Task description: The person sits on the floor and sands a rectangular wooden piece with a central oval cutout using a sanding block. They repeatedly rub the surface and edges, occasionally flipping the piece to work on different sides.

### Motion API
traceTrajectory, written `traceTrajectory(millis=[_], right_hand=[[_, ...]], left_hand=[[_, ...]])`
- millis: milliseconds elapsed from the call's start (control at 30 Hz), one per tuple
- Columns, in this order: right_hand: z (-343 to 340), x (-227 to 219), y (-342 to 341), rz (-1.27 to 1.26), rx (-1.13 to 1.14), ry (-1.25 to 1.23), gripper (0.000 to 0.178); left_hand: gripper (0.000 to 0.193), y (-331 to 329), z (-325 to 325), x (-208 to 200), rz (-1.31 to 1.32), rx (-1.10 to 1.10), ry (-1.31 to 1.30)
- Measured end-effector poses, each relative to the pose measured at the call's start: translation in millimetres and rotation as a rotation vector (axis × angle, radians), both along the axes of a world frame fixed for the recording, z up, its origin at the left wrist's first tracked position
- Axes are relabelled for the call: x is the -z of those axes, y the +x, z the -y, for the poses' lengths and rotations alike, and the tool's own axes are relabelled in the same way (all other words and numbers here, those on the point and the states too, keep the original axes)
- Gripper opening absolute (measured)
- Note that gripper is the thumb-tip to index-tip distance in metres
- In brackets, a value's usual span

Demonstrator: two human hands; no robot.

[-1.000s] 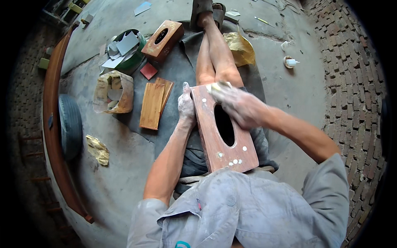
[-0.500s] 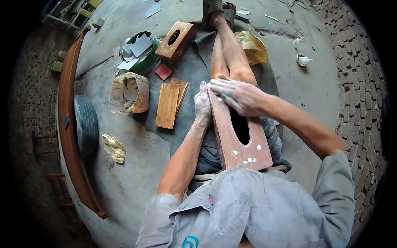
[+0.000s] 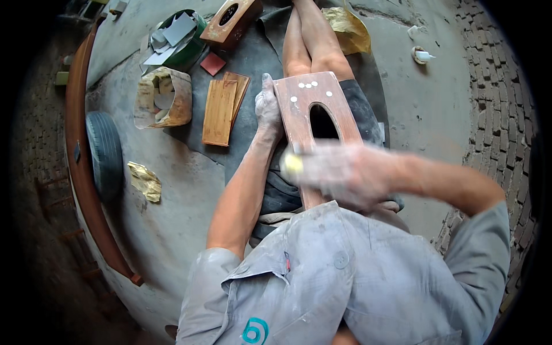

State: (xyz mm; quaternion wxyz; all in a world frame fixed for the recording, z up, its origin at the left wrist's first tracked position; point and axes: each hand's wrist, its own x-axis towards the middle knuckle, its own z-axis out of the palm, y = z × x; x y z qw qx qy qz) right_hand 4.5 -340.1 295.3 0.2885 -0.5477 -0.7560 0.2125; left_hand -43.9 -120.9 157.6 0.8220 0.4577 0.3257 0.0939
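Observation:
A reddish-brown wooden tissue box (image 3: 299, 122) with a long oval opening and several white round inlays lies over my lap, pale dust on its top. My left hand (image 3: 268, 112) is closed on its left side near the far end, thumb pointing up. Across the near part of the box sweeps my right hand (image 3: 351, 171), smeared by motion. A small pale yellow piece (image 3: 294, 163), seemingly folded sandpaper, shows blurred at its fingertips. The near end of the box is partly hidden behind that hand.
Left of my legs lie two thin wooden boards (image 3: 219, 115), a red square block (image 3: 213, 63) and another tissue box (image 3: 231, 26). Beyond them stand a cut-open container (image 3: 179, 118) and a green tub (image 3: 192, 54). A tyre (image 3: 104, 155) and crumpled yellow paper (image 3: 145, 181) lie farther left.
My right hand has moved from the far end of the tissue box to its near part. The box is turned end for end, its inlay cluster now at the far end.

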Motion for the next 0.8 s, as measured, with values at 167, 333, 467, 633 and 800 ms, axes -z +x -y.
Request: traceTrajectory(millis=[167,333,467,633,800], right_hand=[[-32,13,32,0.072,0.046,0.031,0.050],[-33,21,32,0.111,0.027,0.047,0.051],[-20,4,25,-0.014,-0.092,0.026,0.045],[-34,13,28,0.010,-0.008,-0.026,0.042],[-17,1,3,-0.143,-0.143,0.086,0.038]], left_hand=[[0.086,5,-16,21,0.028,0.083,-0.091],[0.086,-4,-17,18,0.015,0.092,0.073],[0.085,4,-15,7,0.055,0.133,-0.129],[0.077,-2,-14,6,-0.041,0.076,-0.189],[0.067,3,-10,2,-0.071,0.019,-0.136]])
